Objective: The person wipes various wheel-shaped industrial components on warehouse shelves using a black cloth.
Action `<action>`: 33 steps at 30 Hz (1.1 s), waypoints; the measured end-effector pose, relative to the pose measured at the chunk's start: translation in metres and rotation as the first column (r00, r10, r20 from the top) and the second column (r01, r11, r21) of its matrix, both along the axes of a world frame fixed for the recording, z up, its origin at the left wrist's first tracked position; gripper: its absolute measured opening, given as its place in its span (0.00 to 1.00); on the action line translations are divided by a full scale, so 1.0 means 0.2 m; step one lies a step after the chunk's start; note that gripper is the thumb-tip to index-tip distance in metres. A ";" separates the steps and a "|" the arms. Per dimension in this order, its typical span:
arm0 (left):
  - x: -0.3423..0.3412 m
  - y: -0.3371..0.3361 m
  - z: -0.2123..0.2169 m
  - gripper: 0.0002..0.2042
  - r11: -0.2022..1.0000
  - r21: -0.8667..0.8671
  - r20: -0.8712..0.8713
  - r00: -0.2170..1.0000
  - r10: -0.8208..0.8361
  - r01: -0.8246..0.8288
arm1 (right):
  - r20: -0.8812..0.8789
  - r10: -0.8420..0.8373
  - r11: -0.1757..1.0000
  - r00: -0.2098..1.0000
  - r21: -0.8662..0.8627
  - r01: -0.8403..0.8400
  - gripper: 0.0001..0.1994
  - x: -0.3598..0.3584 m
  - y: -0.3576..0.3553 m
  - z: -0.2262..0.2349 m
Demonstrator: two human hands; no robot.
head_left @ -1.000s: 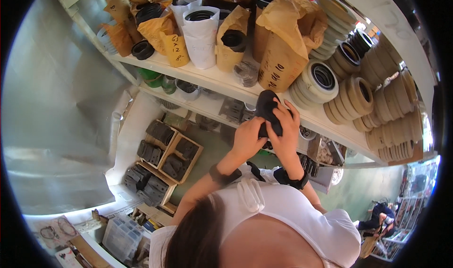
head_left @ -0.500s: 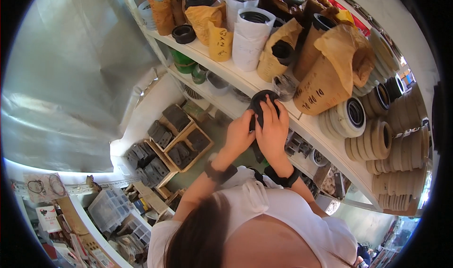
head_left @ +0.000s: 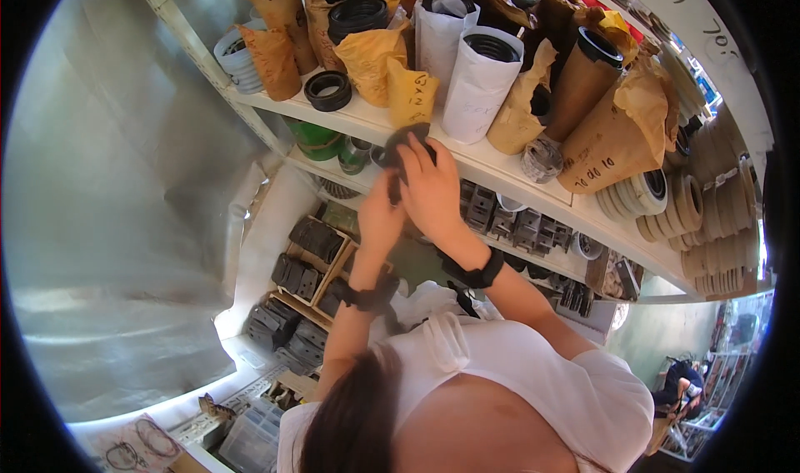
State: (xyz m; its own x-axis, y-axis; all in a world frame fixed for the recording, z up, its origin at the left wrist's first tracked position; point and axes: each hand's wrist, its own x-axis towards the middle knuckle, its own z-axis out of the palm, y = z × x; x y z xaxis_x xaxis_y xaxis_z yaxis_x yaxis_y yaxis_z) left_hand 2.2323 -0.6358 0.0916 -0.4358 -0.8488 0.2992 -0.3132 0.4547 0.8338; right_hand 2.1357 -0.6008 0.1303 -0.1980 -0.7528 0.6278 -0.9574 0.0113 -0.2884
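Both my hands are raised in front of the shelf edge, close together around some black rubber rings (head_left: 407, 138), which look like seals. My right hand (head_left: 432, 181) has its fingers bent over the top of the rings. From below and the left, my left hand (head_left: 382, 221) grips them; its fingertips are partly hidden. How many rings there are I cannot tell. Just beyond stand a yellow paper-wrapped roll (head_left: 411, 95) and a white paper-wrapped stack of black rings (head_left: 479, 94). Another black ring (head_left: 327, 90) lies on the shelf to the left.
The white shelf (head_left: 367, 125) runs across, crowded with brown paper packs (head_left: 612, 156) and pale ring stacks (head_left: 646, 191). Below are green tins (head_left: 317, 142), dark metal parts (head_left: 525, 230) and wooden bins (head_left: 321, 283). Silvery sheeting (head_left: 125, 181) hangs at left. Another person (head_left: 679, 388) is far right.
My hands have moved left along the shelf with the black rings, from beside the brown packs to before the yellow roll. The view has shifted too.
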 end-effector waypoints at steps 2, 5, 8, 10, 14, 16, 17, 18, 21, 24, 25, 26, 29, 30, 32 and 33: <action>0.04 -0.05 -0.01 0.21 0.999 0.029 -0.010 1.000 -0.023 0.024 | -0.003 -0.012 1.000 1.000 -0.019 0.012 0.22 0.02 -0.02 -0.01; 0.01 -0.04 -0.03 0.22 0.989 -0.135 -0.071 0.995 -0.075 0.065 | 0.059 -0.012 1.000 0.998 -0.017 0.013 0.20 0.00 0.01 0.02; -0.06 0.03 -0.09 0.28 0.967 -0.206 -0.060 0.985 -0.161 0.146 | 0.081 -0.139 0.990 0.987 0.043 0.136 0.17 -0.03 0.12 0.04; -0.12 0.09 -0.10 0.29 0.945 -0.180 -0.031 0.958 -0.284 0.274 | 0.084 -0.231 0.973 0.969 0.009 0.231 0.17 -0.07 0.24 0.02; -0.20 0.20 -0.05 0.31 0.891 -0.209 -0.076 0.901 -0.427 0.404 | 0.077 -0.392 0.920 0.917 0.011 0.392 0.17 -0.11 0.40 0.03; -0.23 0.21 -0.10 0.31 0.896 -0.204 -0.139 0.894 -0.425 0.394 | 0.043 -0.324 0.945 0.945 0.052 0.322 0.17 -0.12 0.41 0.04; -0.24 0.20 -0.13 0.31 0.927 -0.142 -0.217 0.903 -0.372 0.348 | -0.019 -0.290 0.955 0.957 0.062 0.291 0.18 -0.13 0.39 0.03; -0.25 0.19 -0.15 0.31 0.949 -0.073 -0.287 0.905 -0.314 0.306 | -0.055 -0.277 0.957 0.959 0.069 0.280 0.18 -0.12 0.36 0.04; -0.18 0.11 -0.19 0.32 0.960 0.055 -0.315 0.918 -0.243 0.273 | -0.117 -0.224 0.966 0.968 0.104 0.236 0.18 -0.05 0.23 0.06; -0.10 0.02 -0.19 0.31 0.995 0.005 -0.310 0.947 -0.090 0.096 | -0.181 -0.162 0.980 0.970 0.084 0.179 0.18 0.03 0.06 0.00; -0.08 -0.01 -0.19 0.31 0.998 0.023 -0.305 0.951 -0.053 0.063 | -0.185 -0.141 0.985 0.973 0.076 0.157 0.19 0.05 0.01 0.00; -0.07 -0.05 -0.16 0.30 0.999 0.030 -0.326 0.945 -0.019 0.030 | -0.199 -0.135 0.987 0.971 0.060 0.150 0.19 0.06 -0.04 0.00; -0.01 -0.20 -0.16 0.37 0.998 0.037 -0.378 0.924 0.061 -0.051 | -0.207 -0.047 0.998 0.977 0.039 0.056 0.21 0.12 -0.19 0.02; 0.02 -0.25 -0.18 0.35 0.995 -0.005 -0.349 0.933 0.092 -0.099 | -0.206 -0.032 0.998 0.978 0.040 0.042 0.21 0.14 -0.25 0.02; 0.03 -0.32 -0.13 0.33 0.989 0.001 -0.399 0.907 0.137 -0.149 | -0.166 -0.005 1.000 0.986 0.011 0.007 0.22 0.18 -0.35 0.01; 0.05 -0.35 -0.10 0.30 0.981 0.009 -0.444 0.878 0.179 -0.196 | -0.164 0.001 1.000 0.986 0.011 0.001 0.22 0.21 -0.40 0.01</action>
